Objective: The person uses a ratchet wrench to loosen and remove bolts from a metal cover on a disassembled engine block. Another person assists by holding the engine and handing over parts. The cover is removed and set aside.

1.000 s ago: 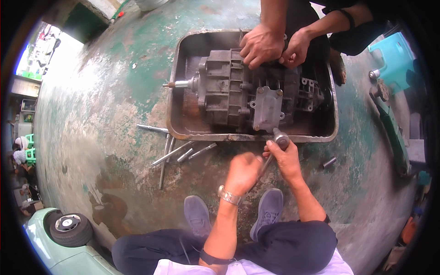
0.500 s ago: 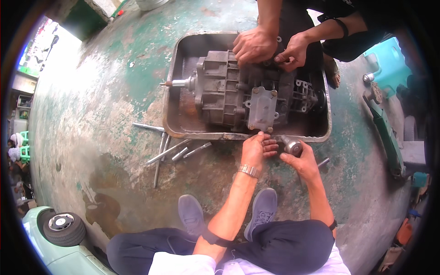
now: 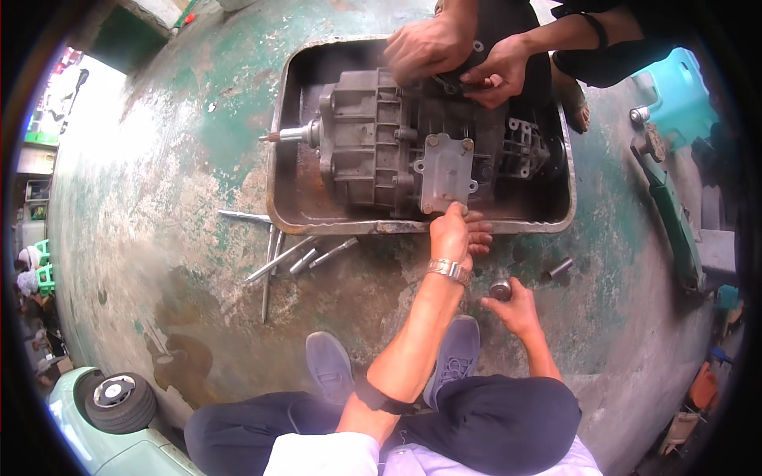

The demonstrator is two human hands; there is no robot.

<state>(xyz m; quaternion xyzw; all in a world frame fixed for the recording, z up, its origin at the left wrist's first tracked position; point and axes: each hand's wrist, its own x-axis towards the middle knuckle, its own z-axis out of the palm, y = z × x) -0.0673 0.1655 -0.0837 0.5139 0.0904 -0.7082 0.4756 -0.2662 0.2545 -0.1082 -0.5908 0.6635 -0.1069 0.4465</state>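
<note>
A grey gearbox (image 3: 361, 135) lies in a metal tray, with a flat light-metal cover plate (image 3: 446, 170) bolted to its near side. At the plate's lower right corner, my left hand (image 3: 454, 238) has thumb and forefinger closed on a bolt, mostly hidden by the fingertips; its other fingers stick out loosely. Off to the right and nearer to me, my right hand (image 3: 520, 309) grips a ratchet wrench (image 3: 501, 289) over the floor; its round head shows and the handle is mostly hidden.
Across the tray (image 3: 349, 226), another person's hands (image 3: 496, 75) work at the gearbox's far side. Several metal bars and sockets (image 3: 278, 258) lie left of my arms; a loose socket (image 3: 559, 267) lies at right. A green jack (image 3: 671, 218) stands farther right, a turquoise stool (image 3: 675, 99) behind it.
My right hand has drawn the ratchet wrench back from the tray, toward me. My left hand has reached forward onto the plate's lower corner. The view has shifted slightly.
</note>
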